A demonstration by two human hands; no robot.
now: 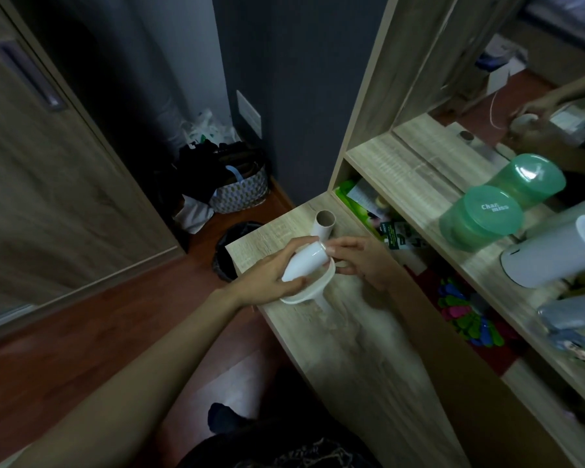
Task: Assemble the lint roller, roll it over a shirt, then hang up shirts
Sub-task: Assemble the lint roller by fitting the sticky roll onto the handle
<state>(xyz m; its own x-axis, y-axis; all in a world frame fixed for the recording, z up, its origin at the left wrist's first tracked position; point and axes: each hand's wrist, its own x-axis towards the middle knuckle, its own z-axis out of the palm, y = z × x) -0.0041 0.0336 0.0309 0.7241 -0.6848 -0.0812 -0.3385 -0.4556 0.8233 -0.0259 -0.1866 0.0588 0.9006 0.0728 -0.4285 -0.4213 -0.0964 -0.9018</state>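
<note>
I've got my left hand (267, 276) wrapped around the white sticky roll (304, 261), angled over the white lint-roller handle (309, 292) on the wooden shelf (352, 349), right hand (358, 261) pinching the roll's far end to steady it for fitting; spent cardboard core (324, 224) stands just behind.

The roll (303, 261) in the hands was glossy white, over a white holder (313, 292). A brown cardboard tube (324, 223) stood near the pale wood-grain desk's (352, 349) far edge. The shelf jar (480, 217) was translucent green with white lettering.
</note>
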